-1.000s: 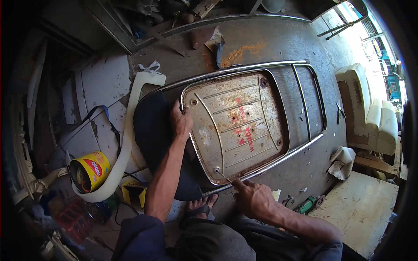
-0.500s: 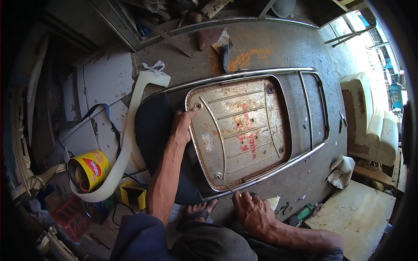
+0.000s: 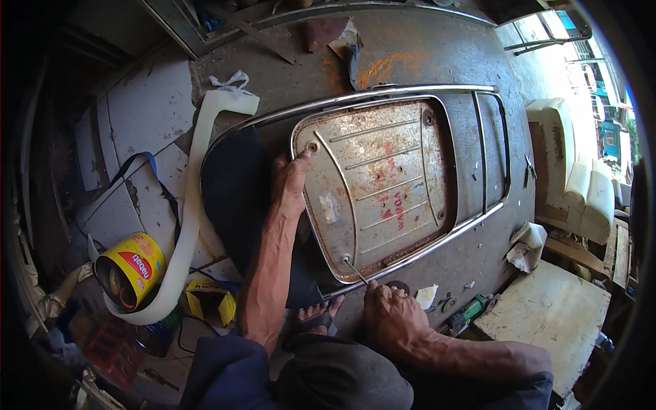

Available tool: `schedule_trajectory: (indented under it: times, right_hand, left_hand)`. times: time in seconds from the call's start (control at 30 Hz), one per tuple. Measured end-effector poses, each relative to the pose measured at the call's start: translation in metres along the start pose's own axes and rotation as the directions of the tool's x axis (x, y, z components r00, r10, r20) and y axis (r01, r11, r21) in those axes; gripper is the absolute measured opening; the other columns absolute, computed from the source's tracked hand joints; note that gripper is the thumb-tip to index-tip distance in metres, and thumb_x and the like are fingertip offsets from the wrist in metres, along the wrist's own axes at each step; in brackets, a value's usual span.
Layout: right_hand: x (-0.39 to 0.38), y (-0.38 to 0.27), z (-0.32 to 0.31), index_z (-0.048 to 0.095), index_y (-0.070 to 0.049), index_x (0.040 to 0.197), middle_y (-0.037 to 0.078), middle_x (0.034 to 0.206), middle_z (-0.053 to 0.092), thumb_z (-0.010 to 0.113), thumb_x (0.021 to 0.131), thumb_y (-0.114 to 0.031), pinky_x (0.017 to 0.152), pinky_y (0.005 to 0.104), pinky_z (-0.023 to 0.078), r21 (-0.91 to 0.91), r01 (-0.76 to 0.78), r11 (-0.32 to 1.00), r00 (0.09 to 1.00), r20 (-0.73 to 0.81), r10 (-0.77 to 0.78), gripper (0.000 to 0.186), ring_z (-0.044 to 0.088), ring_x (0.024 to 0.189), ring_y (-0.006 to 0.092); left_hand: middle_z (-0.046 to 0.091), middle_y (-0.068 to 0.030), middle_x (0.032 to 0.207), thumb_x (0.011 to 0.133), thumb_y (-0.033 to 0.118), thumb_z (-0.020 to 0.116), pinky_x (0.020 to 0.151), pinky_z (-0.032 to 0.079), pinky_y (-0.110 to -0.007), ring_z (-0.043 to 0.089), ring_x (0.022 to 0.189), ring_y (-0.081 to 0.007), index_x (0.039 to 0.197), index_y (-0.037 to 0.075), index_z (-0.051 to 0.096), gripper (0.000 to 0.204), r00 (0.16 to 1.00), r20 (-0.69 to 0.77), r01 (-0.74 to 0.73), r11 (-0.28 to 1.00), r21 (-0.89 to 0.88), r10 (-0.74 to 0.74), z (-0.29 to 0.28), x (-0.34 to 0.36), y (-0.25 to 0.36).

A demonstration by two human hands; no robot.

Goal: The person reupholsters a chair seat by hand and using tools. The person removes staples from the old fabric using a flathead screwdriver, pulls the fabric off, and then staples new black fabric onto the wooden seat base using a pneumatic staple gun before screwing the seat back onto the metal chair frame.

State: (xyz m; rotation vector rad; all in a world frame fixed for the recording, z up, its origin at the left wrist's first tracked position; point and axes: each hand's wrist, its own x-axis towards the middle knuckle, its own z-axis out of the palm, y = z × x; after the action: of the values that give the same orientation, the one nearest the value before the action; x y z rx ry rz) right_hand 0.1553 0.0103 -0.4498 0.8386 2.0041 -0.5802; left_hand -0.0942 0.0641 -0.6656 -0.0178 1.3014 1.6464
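A rusty metal seat panel (image 3: 372, 184) with raised ribs and red writing lies across a chrome tube chair frame (image 3: 484, 154). My left hand (image 3: 290, 181) grips the panel's left edge, its thumb by the upper-left corner hole (image 3: 313, 147). In my closed right hand (image 3: 396, 318) is a thin-shafted screwdriver (image 3: 357, 272); the fist hides most of its handle. Its tip meets the fixing in the panel's near-left corner (image 3: 346, 260). A dark cushion (image 3: 236, 198) shows beneath my left forearm.
On the left, a foam strip (image 3: 198, 157) curves around a yellow tin (image 3: 140, 263); a yellow box (image 3: 210, 301) stands beside it. A green angle grinder (image 3: 468, 313) lies at right, near a pale board (image 3: 547, 321). A worn cream sofa (image 3: 581, 178) stands farther right.
The whole view has shifted slightly, so the chair appears higher. My right fist has turned a little on the screwdriver, whose tip stays at the same corner. My left hand keeps its hold.
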Motion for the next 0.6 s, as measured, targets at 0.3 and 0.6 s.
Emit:
schedule_trajectory:
  times: [0.3, 0.6]
  right_hand:
    - [-0.004, -0.007, -0.024, 0.041, 0.017, 0.140, 0.033, 0.115, 0.063, 0.055, 0.095, -0.015, 0.088, 0.0496, 0.058, -0.046, -0.005, 0.999, 0.999, 0.052, 0.007, 0.057, 0.067, 0.106, 0.0438]
    - [0.002, -0.013, -0.010, 0.056, 0.013, 0.115, 0.034, 0.104, 0.067, 0.041, 0.103, -0.019, 0.085, 0.0567, 0.056, 0.016, -0.018, 1.000, 0.998, -0.057, 0.019, 0.037, 0.069, 0.096, 0.0508]
  left_hand:
    - [0.073, -0.0104, 0.111, 0.092, 0.017, 0.074, 0.091, 0.055, -0.036, 0.070, 0.100, -0.0203, 0.124, 0.000, 0.068, 0.037, 0.943, 0.145, 0.297, 0.954, 0.031, -0.299, -0.014, -0.121, -0.039]
    - [0.064, -0.0136, 0.130, 0.097, 0.009, 0.067, 0.100, 0.049, -0.037, 0.062, 0.114, -0.0226, 0.141, -0.003, 0.052, 0.048, 0.895, -0.184, 0.426, 0.901, 0.077, -0.407, -0.007, -0.182, -0.103]
